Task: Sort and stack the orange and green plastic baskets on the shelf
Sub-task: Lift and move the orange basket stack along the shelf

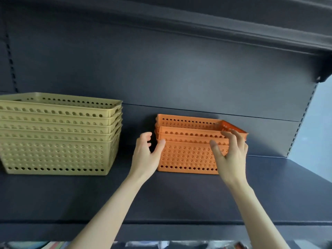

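Two nested stacks stand on the dark shelf (pixel 179 198) in front of you. The taller stack of green baskets (pixel 57 137) sits at the left, and the lower stack of orange baskets (pixel 186 155) sits right of centre, close to the back panel (pixel 161 69) and well apart from the green one. Your left hand (pixel 145 157) is at the orange stack's left end, its fingers loosely curled and its thumb at the front corner, gripping nothing. Your right hand (pixel 231 155) is spread in front of the stack's right end. I cannot tell whether either hand touches the plastic. Another dark shelf (pixel 215 18) runs overhead.
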